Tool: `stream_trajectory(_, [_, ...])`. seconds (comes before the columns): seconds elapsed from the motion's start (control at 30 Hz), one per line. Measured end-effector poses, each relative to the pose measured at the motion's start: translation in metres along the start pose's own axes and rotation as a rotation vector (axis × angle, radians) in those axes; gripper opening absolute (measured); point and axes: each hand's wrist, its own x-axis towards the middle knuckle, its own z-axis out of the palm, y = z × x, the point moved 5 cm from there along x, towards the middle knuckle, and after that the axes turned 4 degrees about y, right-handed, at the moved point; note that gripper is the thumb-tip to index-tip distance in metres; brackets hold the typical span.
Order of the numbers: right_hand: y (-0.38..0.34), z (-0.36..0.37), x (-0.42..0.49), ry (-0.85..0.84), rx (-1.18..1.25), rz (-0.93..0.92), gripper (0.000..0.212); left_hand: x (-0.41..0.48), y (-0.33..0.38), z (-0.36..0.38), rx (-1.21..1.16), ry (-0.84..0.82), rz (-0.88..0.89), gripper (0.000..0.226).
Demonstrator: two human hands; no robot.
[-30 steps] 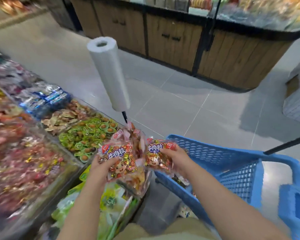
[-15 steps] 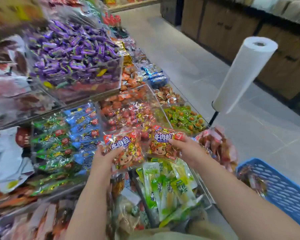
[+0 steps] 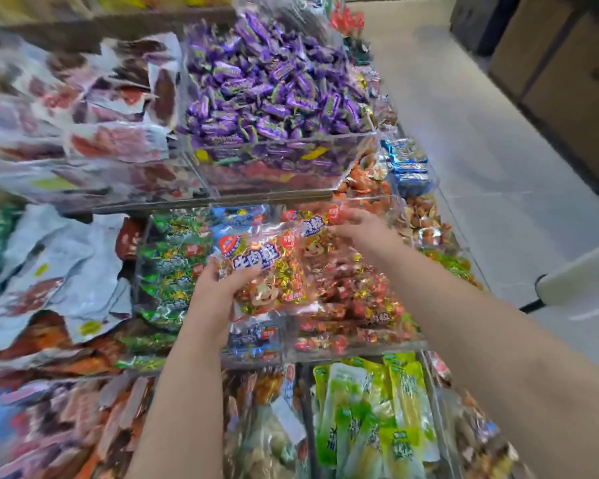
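My left hand [image 3: 218, 288] grips a clear snack bag [image 3: 267, 271] with a blue and red label and small gold and red wrapped pieces inside. My right hand [image 3: 357, 224] holds a second bag of the same kind [image 3: 313, 233] by its top edge, just behind and right of the first. Both bags hang over a clear bin of red wrapped sweets [image 3: 353, 305] in the middle tier of the shelf.
A clear bin of purple wrapped sweets [image 3: 270, 91] stands above. Green snack packs [image 3: 173, 267] lie to the left, green stick packs [image 3: 377, 420] below. The white bag roll [image 3: 581, 271] stands at the right. Grey floor aisle [image 3: 481, 133] runs along the right.
The view swung left from the blue basket to the shelf. Both hands carried the two bags up and forward over the red sweets bin; the right-hand bag now sits behind the left one.
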Motion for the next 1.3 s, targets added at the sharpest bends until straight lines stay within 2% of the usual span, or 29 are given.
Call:
stream_trajectory(0.1, [0.009,0.020,0.035,0.008,0.131,0.011,0.031,0.005,0.001,-0.002,-0.030,0.020,-0.036,0.140])
stream_trajectory(0.23, [0.037,0.031,0.060,0.027,0.238,0.054,0.029,0.013,-0.007,-0.011,-0.070,0.039,-0.071,0.125])
stream_trajectory(0.3, [0.046,0.032,0.062,0.045,0.269,0.058,0.029,0.013,-0.009,-0.013,-0.075,0.059,-0.078,0.126])
stream_trajectory(0.4, [0.050,0.030,0.059,0.063,0.079,0.007,0.042,0.017,-0.010,-0.011,-0.083,0.053,-0.095,0.122])
stream_trajectory(0.47, [0.050,0.030,0.056,0.044,-0.157,-0.056,0.061,0.018,-0.010,-0.007,-0.053,-0.001,-0.099,0.107])
stream_trajectory(0.5, [0.050,0.030,0.056,0.056,-0.251,-0.082,0.061,0.018,-0.009,-0.005,-0.038,-0.026,-0.098,0.099])
stream_trajectory(0.57, [0.051,0.027,0.054,0.123,-0.358,-0.104,0.049,0.018,-0.009,-0.002,-0.024,-0.047,-0.096,0.086])
stream_trajectory(0.63, [0.051,0.025,0.055,0.196,-0.356,-0.089,0.037,0.019,-0.010,-0.001,-0.011,-0.033,-0.102,0.082])
stream_trajectory(0.73, [0.053,0.032,0.056,0.236,-0.301,-0.055,0.033,0.020,-0.010,0.001,0.003,-0.026,-0.088,0.053])
stream_trajectory(0.77, [0.053,0.034,0.056,0.237,-0.301,-0.045,0.034,0.021,-0.010,0.002,0.004,-0.029,-0.088,0.049])
stream_trajectory(0.8, [0.052,0.036,0.056,0.233,-0.315,-0.035,0.035,0.021,-0.010,0.003,0.008,-0.035,-0.088,0.052])
stream_trajectory(0.87, [0.050,0.034,0.058,0.219,-0.337,-0.004,0.035,0.022,-0.012,0.006,0.011,-0.028,-0.103,0.090])
stream_trajectory(0.9, [0.048,0.031,0.056,0.217,-0.338,0.010,0.043,0.022,-0.013,0.008,0.017,-0.023,-0.106,0.110])
stream_trajectory(0.97, [0.045,0.019,0.048,0.260,-0.356,0.027,0.073,0.021,-0.011,0.013,0.031,-0.038,-0.090,0.139])
stream_trajectory(1.03, [0.042,0.004,0.026,0.338,-0.374,0.018,0.080,0.020,-0.011,0.018,0.021,-0.056,-0.089,0.155])
stream_trajectory(1.1, [0.040,-0.004,-0.004,0.300,-0.281,-0.007,0.058,0.020,-0.012,0.022,0.014,-0.058,-0.098,0.158])
stream_trajectory(1.13, [0.039,-0.003,-0.020,0.197,-0.168,0.001,0.046,0.020,-0.013,0.025,0.012,-0.061,-0.098,0.158])
stream_trajectory(1.2, [0.033,0.011,-0.054,-0.117,0.082,0.077,0.039,0.018,-0.015,0.032,0.015,-0.075,-0.078,0.154])
stream_trajectory(1.23, [0.030,0.018,-0.067,-0.236,0.090,0.090,0.040,0.017,-0.016,0.036,0.028,-0.079,-0.058,0.149])
stream_trajectory(1.3, [0.027,0.025,-0.079,-0.279,-0.048,0.057,0.040,0.016,-0.018,0.042,0.074,-0.064,-0.025,0.135])
